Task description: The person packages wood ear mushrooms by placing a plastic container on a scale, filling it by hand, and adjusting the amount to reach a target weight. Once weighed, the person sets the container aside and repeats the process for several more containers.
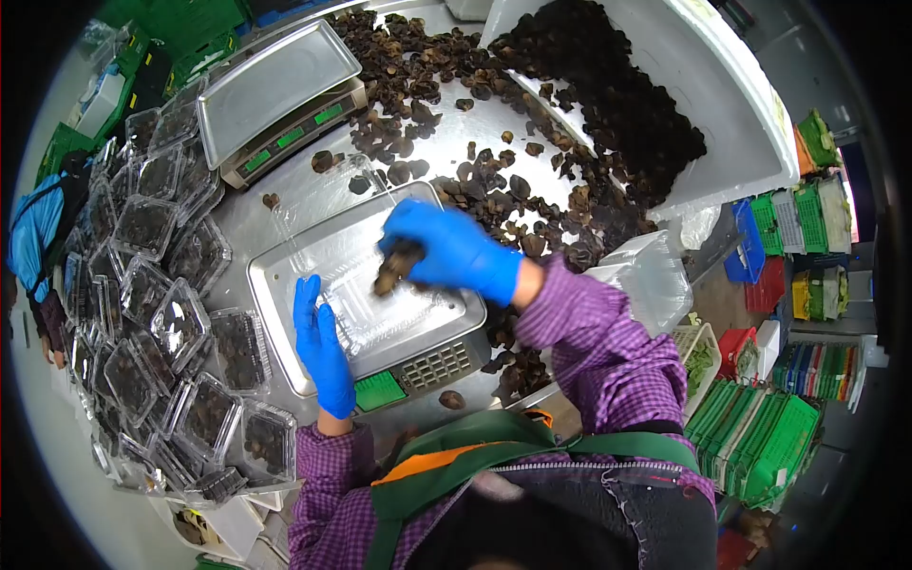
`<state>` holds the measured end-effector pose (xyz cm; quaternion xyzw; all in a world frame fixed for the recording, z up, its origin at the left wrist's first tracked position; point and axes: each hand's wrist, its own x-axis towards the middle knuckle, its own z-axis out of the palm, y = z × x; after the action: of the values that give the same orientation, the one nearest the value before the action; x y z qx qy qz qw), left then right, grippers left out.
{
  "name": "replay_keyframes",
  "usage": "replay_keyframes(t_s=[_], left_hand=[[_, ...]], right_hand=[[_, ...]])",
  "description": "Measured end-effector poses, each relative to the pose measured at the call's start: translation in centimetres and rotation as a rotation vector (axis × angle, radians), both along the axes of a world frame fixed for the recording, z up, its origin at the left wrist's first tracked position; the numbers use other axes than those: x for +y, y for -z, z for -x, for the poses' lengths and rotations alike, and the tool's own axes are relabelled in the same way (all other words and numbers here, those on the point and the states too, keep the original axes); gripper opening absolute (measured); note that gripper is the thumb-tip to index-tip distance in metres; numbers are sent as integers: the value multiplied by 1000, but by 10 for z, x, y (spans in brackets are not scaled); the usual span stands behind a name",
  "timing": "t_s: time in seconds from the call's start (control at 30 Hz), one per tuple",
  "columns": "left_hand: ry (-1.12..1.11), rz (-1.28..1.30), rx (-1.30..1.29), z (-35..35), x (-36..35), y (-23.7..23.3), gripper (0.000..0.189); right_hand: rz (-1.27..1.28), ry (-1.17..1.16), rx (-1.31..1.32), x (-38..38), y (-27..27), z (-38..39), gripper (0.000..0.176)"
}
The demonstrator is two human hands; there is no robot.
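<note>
My right hand (451,249), in a blue glove, is closed around a small clump of brown wood ear mushrooms (398,267), slightly blurred by motion. Below it a clear plastic container (356,313) lies on the metal pan of a weighing scale (277,328). My left hand (324,350), gloved in blue too, rests at the container's near left side with its fingers stretched out and apart. Keys and a green display (380,390) show on the scale's near side. Loose wood ear mushrooms (484,180) are spread over the metal table beyond my right hand.
A second scale (280,95) stands at the back left. Filled clear containers (180,318) are heaped along the left. A white foam box (741,95) tips dark mushrooms onto the table at the back right. Stacked clear plastic (651,280) lies right. Another person (36,237) is far left.
</note>
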<state>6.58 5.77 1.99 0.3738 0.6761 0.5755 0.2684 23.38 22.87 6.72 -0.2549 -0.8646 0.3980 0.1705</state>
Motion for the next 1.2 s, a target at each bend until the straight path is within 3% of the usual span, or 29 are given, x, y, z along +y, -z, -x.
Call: replay_keyframes(t_s=[0.13,0.3,0.37,0.4,0.47,0.57,0.63,0.73,0.77,0.83,0.9,0.93,1.03,1.13,1.2], left_hand=[[27,-5,12,-3,-3,1,42],[32,-15,-10,2,-10,12,42],[19,-25,-60,1,-8,13,39],[19,-24,-62,1,-6,12,39],[10,2,-33,0,-5,10,37],[18,21,40,1,-2,9,35],[12,29,28,2,-2,9,35],[6,29,-16,2,-3,10,34],[2,22,-42,3,-3,11,33],[1,9,-29,4,-3,12,33],[-11,2,-17,3,-3,13,33],[-16,9,40,2,-2,11,33],[-29,24,93,2,-4,12,35],[-67,3,72,0,-7,10,38],[-31,17,161,0,-9,7,50]], right_hand=[[-230,-173,-150,-40,7,23,79],[-163,85,5,14,5,-34,80],[-170,180,-267,42,31,-66,79],[-169,180,-269,46,45,-68,79],[-382,89,-523,50,74,-70,85],[-455,50,-492,58,123,-51,94],[-462,69,-623,72,131,-54,89],[-385,126,-578,86,134,-70,67],[-387,123,-582,90,136,-76,67],[-68,326,-732,99,141,-86,58],[-101,332,-644,100,142,-104,52],[23,253,-621,106,132,-110,48],[300,340,-503,93,102,-116,44],[425,335,-281,67,60,-106,36],[485,241,-183,38,12,-85,41]])
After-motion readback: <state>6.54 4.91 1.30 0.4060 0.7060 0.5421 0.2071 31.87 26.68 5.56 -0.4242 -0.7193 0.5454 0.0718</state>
